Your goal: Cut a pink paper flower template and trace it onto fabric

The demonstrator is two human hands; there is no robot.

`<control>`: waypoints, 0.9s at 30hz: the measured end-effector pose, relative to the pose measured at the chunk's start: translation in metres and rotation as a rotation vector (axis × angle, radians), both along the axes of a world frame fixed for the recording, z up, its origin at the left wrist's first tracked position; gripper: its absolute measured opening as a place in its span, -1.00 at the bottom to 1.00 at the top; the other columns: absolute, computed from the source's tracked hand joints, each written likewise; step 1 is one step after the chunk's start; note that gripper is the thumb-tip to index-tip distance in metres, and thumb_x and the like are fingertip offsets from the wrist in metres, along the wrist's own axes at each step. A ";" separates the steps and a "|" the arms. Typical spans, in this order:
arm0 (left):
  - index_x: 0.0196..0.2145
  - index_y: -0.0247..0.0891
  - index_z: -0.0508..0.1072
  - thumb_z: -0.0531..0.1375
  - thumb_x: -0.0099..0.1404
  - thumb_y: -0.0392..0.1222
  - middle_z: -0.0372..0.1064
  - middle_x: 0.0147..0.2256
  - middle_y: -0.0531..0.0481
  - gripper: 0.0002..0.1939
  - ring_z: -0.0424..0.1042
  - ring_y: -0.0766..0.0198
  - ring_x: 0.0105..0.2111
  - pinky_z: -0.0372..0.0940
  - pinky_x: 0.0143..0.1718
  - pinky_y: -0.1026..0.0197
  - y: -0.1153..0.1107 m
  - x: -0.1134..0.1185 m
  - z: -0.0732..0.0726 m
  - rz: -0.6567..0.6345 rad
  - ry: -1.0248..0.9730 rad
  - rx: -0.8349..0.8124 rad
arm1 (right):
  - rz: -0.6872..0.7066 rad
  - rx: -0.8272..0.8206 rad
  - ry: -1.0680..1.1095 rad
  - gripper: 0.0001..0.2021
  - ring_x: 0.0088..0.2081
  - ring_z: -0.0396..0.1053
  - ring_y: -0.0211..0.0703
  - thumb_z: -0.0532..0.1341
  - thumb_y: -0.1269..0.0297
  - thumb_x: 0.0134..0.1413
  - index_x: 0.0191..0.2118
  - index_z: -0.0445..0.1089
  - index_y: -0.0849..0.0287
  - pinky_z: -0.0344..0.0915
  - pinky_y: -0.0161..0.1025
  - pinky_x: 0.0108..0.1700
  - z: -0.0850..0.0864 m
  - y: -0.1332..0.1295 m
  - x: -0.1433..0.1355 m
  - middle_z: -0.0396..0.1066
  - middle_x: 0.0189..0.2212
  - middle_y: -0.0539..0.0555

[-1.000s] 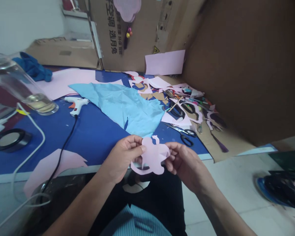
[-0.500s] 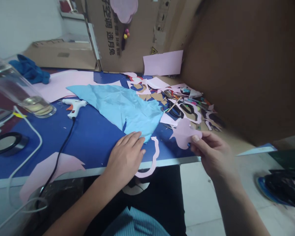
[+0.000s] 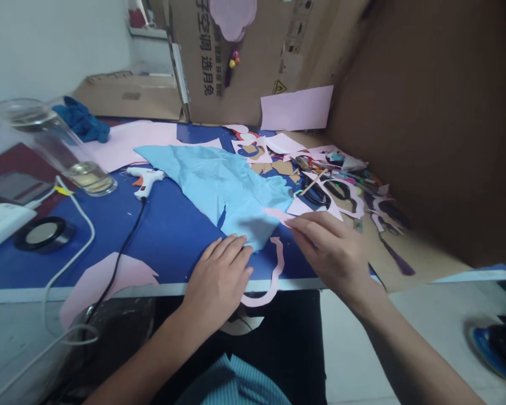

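My left hand (image 3: 221, 275) lies flat near the table's front edge, its fingertips at the lower edge of a light blue cloth (image 3: 219, 180). Beside it a curved pink paper strip (image 3: 274, 281) hangs partly over the edge. My right hand (image 3: 335, 250) pinches a pink paper cutout (image 3: 277, 215), now seen almost edge-on above the cloth's right side. Most of the cutout's shape is hidden by the angle and the fingers.
A white glue gun (image 3: 145, 180) with a black cord lies left of the cloth. Further left are a glass bottle (image 3: 88, 177), a roll of black tape (image 3: 44, 233) and a white cable. Paper scraps, scissors (image 3: 390, 226) and a cardboard box (image 3: 244, 73) are behind and right.
My right hand has moved left and turned over, bringing the pink cutout from the right over the cloth. My left hand stays flat in place. The view has shifted slightly left.
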State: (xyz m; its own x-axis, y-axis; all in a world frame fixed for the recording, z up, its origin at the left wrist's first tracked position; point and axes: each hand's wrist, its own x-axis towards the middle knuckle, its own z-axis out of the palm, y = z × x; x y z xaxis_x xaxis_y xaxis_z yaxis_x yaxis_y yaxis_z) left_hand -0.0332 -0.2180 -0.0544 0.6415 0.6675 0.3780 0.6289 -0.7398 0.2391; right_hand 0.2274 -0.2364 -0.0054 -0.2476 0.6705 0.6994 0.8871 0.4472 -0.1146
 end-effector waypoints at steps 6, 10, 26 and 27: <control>0.19 -0.34 0.55 0.07 0.64 -0.22 0.54 0.26 -0.28 -0.65 0.48 -0.13 0.30 0.40 0.32 -0.23 -0.004 0.002 0.002 0.016 -0.031 0.011 | -0.013 -0.157 -0.422 -0.75 -0.23 0.50 -0.01 0.16 0.48 0.50 -0.02 0.62 0.17 0.29 -0.14 -0.24 -0.001 0.034 -0.044 0.61 -0.21 0.18; 0.17 -0.36 0.53 0.09 0.62 -0.26 0.56 0.19 -0.31 -0.68 0.52 -0.15 0.24 0.46 0.26 -0.24 -0.004 0.001 -0.002 0.040 -0.108 0.038 | 0.134 -0.393 -0.292 -0.75 -0.16 0.54 -0.02 0.15 0.41 0.53 0.04 0.61 0.14 0.38 -0.15 -0.15 -0.006 0.037 -0.055 0.61 -0.15 0.17; 0.32 -0.38 0.41 0.06 0.64 -0.23 0.44 0.35 -0.34 -0.60 0.38 -0.15 0.40 0.39 0.36 -0.28 0.002 0.003 -0.002 0.019 -0.048 -0.013 | -0.087 -0.387 -0.269 -0.67 0.04 0.52 0.20 0.20 0.50 0.40 0.16 0.58 0.19 0.38 0.04 0.10 -0.035 0.038 -0.001 0.62 0.11 0.24; 0.32 -0.37 0.41 0.06 0.65 -0.22 0.46 0.33 -0.34 -0.60 0.39 -0.15 0.39 0.39 0.36 -0.29 0.002 0.003 -0.004 0.022 -0.048 -0.019 | -0.098 -0.387 -0.267 -0.67 0.05 0.51 0.20 0.19 0.50 0.41 0.16 0.58 0.20 0.38 0.04 0.11 -0.036 0.038 -0.002 0.61 0.13 0.24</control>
State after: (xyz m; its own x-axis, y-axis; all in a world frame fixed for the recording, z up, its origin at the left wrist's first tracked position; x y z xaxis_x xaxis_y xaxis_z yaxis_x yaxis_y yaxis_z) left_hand -0.0301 -0.2156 -0.0584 0.6081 0.6888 0.3947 0.6326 -0.7208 0.2834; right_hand 0.2259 -0.1989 -0.0411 -0.3070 0.8982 0.3147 0.9441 0.3292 -0.0184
